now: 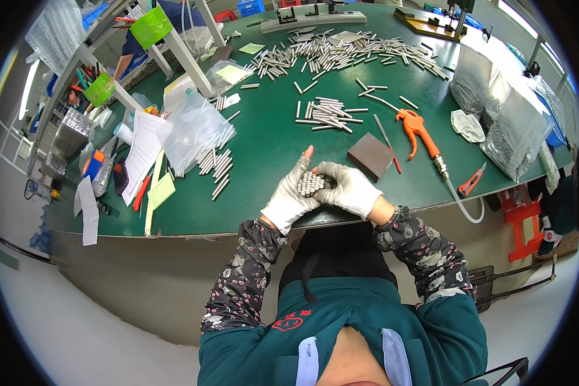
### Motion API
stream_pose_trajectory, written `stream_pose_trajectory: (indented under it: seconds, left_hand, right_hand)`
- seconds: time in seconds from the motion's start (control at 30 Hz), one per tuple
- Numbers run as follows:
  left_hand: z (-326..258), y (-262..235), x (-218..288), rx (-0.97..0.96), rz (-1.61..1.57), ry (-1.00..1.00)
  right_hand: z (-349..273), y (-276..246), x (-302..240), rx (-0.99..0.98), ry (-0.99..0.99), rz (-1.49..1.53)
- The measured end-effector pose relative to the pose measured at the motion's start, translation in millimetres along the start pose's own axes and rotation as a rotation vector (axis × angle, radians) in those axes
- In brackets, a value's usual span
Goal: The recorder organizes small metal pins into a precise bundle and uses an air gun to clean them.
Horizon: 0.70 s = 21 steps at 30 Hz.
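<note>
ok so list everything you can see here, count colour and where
metal rods: one bundle, silver, held between both hands
loose rods: many, silver, far side of table
rod pile: one, silver, mid-table
rods by bag: several, silver, left
air blow gun: one, orange, right of centre
block: one, dark brown, by right hand
utility knife: one, orange, right edge
plastic bag: one, clear, left
table: one, green
left hand: white glove
right hand: white glove

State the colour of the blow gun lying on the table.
Orange, with a metal nozzle: the blow gun shows clearest in the head view.
</note>
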<state>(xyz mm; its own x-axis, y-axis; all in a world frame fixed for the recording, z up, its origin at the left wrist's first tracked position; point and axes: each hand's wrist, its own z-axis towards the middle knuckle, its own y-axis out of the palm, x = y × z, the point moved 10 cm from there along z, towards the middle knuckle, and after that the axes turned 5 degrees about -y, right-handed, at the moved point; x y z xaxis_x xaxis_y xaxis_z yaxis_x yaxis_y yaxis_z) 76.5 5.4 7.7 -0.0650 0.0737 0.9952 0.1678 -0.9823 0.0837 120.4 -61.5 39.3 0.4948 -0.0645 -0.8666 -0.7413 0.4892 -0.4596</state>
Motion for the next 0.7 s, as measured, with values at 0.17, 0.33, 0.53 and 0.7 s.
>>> stream_pose_trajectory:
  seconds: [0.17, 0.33, 0.53, 0.7]
  left_hand:
    - [-0.9, 0.9, 6.1, 0.024, 0.056, 0.006]
    - [-1.7, -0.6, 7.1, 0.031, 0.058, -0.006]
    - [-1.3, -1.6, 6.1, 0.081, 0.169, -0.074]
    - [-0.6, 1.0, 7.2, 0.072, 0.157, -0.045]
  right_hand:
    - [-2.5, 0.7, 1.5, -0.042, 0.021, 0.039]
    - [-3.3, 0.7, 11.7, -0.027, 0.037, 0.152]
    - [-3.4, -3.3, 16.9, 0.026, 0.024, 0.179]
    - [-4.7, -4.3, 15.3, -0.005, 0.080, 0.239]
